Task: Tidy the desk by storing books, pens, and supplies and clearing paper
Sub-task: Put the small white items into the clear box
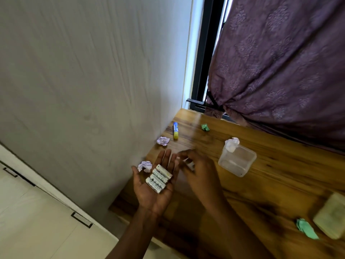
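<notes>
My left hand [155,186] lies palm up over the desk's left edge, fingers straight, with several white batteries [159,178] resting on it. My right hand [197,172], blurred by motion, hovers just to the right of it and pinches another white battery [190,165] in its fingertips. A clear plastic box [238,162] stands open on the wooden desk [280,176] to the right of my hands. Crumpled paper balls lie around: two lilac ones [163,141] [145,166], a white one [232,143] and a green one [205,127].
A blue and yellow glue stick [175,130] lies near the wall. At the right edge sit a pale block [331,215] and a green paper scrap [306,228]. A purple curtain [280,62] hangs behind the desk. White drawers [37,212] stand lower left.
</notes>
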A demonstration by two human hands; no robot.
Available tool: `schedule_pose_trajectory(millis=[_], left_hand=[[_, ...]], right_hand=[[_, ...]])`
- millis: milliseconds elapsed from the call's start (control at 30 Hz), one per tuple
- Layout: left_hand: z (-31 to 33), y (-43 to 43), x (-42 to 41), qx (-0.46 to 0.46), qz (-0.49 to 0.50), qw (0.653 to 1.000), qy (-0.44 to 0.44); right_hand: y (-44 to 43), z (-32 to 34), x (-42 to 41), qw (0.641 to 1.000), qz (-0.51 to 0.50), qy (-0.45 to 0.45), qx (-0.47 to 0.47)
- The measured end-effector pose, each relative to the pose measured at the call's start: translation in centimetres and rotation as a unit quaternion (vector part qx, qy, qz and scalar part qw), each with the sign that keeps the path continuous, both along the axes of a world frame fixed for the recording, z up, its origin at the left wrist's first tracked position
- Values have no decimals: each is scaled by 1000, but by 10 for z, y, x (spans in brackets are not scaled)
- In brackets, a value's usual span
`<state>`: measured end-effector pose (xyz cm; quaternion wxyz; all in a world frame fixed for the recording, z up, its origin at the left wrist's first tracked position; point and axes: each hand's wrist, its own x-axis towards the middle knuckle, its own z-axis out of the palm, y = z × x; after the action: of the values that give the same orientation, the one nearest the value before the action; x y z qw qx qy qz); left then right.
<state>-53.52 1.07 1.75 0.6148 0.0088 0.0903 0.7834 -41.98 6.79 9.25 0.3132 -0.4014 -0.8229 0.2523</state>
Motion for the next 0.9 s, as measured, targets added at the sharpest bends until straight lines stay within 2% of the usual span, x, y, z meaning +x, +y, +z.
schedule_pose_trajectory(millis=[100, 167, 233, 300, 400, 467, 533, 633, 767, 833, 900], left_hand=[[1, 7, 8, -11, 2, 1000, 4], [-2, 17, 15, -3, -21, 1000, 4], [-3, 24, 20, -19, -49, 999, 6], [-6, 32, 27, -23, -77, 997, 8], [-3, 44, 37, -22, -94, 995, 15], [-5, 54, 44, -34, -96, 995, 21], [-9, 62, 52, -39, -100, 994, 21], [-14, 71, 63, -30, -122, 992, 19], [-17, 81, 74, -26, -123, 992, 10], [-14, 87, 83, -32, -120, 992, 15], [-15, 91, 91, -37, -129, 991, 3]], right_hand=[[42, 10, 38, 995, -94, 19, -11], [79, 6, 67, 986, -165, -26, -27], [116, -5, 95, 966, -226, -94, -84], [145, -12, 122, 947, -257, -92, -172], [157, -15, 145, 913, -223, 23, -342], [157, -22, 153, 880, -199, 21, -431], [155, -32, 157, 853, -187, 34, -487], [158, -46, 160, 828, -182, 97, -522], [159, -38, 168, 838, -146, 102, -515], [158, -31, 183, 866, -145, 105, -467], [154, -25, 203, 912, -156, 103, -366]])
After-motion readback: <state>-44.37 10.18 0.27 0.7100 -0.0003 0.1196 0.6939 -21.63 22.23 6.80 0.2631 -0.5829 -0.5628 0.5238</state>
